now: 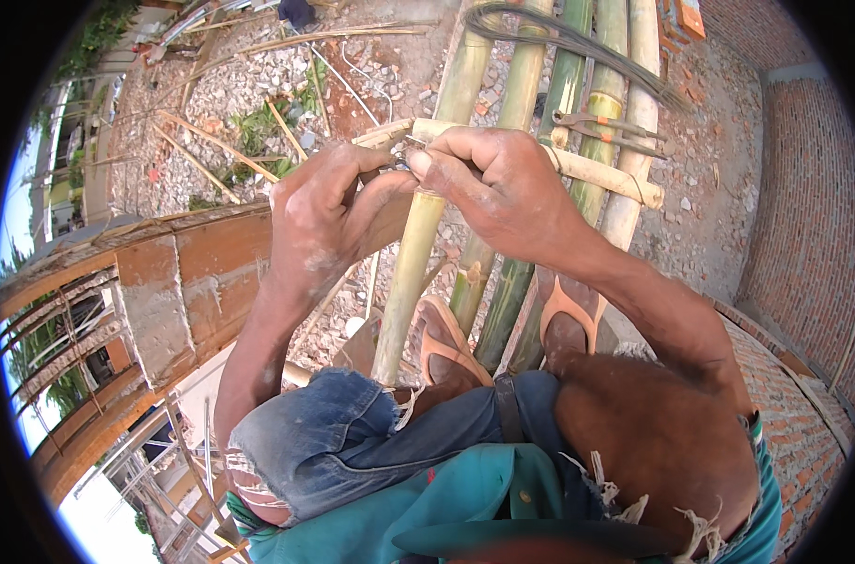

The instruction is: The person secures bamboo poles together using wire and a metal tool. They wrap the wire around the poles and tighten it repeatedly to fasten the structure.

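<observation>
Both my hands meet over the left end of a bamboo crosspiece [608,177], fingertips close together. My left hand [326,209] is closed in a pinch, and my right hand [505,188] pinches with its thumb toward the left one. Between them shows a short piece of thin wire [415,140], mostly hidden by the fingers. The crosspiece lies over several long bamboo poles [411,254]. Pincers [604,132] with dark handles rest on the poles, just beyond my right hand. Farther off, a bundle of thin grey wire [578,42] lies bent across them.
I squat on the poles in sandals [570,315], above rubble-strewn ground [216,122]. An orange-brown beam [211,263] runs along the left. Brick walls [813,179] stand on the right. Loose sticks [202,141] and some bricks [688,19] lie farther out.
</observation>
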`<state>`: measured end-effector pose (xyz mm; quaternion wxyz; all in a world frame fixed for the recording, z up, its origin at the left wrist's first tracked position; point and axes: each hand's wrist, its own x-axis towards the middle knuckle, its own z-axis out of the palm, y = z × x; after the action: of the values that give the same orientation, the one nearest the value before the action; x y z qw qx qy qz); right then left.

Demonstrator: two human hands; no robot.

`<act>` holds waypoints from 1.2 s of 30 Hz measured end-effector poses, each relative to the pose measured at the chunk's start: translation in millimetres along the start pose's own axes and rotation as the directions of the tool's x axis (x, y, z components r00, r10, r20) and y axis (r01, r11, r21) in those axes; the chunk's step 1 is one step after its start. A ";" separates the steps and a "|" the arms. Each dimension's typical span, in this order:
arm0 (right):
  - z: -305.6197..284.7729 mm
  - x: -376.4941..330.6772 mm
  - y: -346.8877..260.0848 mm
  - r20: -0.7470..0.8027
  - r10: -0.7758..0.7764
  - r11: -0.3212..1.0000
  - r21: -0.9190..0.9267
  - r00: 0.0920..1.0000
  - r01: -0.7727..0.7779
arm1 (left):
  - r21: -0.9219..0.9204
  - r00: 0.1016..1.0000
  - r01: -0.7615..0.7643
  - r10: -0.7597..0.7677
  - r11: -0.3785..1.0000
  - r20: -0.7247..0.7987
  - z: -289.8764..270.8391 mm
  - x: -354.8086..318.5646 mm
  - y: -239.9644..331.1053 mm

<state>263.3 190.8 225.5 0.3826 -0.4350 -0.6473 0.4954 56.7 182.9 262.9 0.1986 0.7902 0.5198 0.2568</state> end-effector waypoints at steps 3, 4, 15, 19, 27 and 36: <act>8.3 2.6 7.8 -0.205 -0.293 0.955 -0.099 0.934 0.278 | -0.240 0.949 0.294 -0.252 0.925 0.190 -4.2 1.0 -3.6; 8.6 2.8 10.8 -0.267 -0.410 0.912 -0.145 0.872 0.384 | -0.293 0.955 0.279 -0.231 0.915 0.188 -5.2 1.7 -4.4; 2.3 6.4 23.3 0.081 -0.759 0.405 -0.718 0.646 0.566 | -0.407 0.920 0.381 -0.295 0.830 0.258 -13.1 -0.1 7.3; 1.3 8.2 27.9 0.157 -0.785 0.283 -0.769 0.599 0.573 | -0.304 0.865 0.466 -0.355 0.831 0.355 -23.3 3.5 6.5; -21.0 -7.5 38.2 0.415 -0.698 0.258 -0.614 0.583 0.746 | -0.344 0.718 0.635 -0.363 0.692 0.594 -3.9 -8.4 -0.9; -43.4 -41.2 32.0 0.373 -0.142 0.888 -0.362 0.917 0.285 | -0.118 0.921 0.148 -0.093 0.982 0.378 2.2 -28.0 -34.0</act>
<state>322.9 169.6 201.1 0.2198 -0.3391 -0.8366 0.3699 24.4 169.9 235.8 0.3655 0.7743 0.5008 0.1270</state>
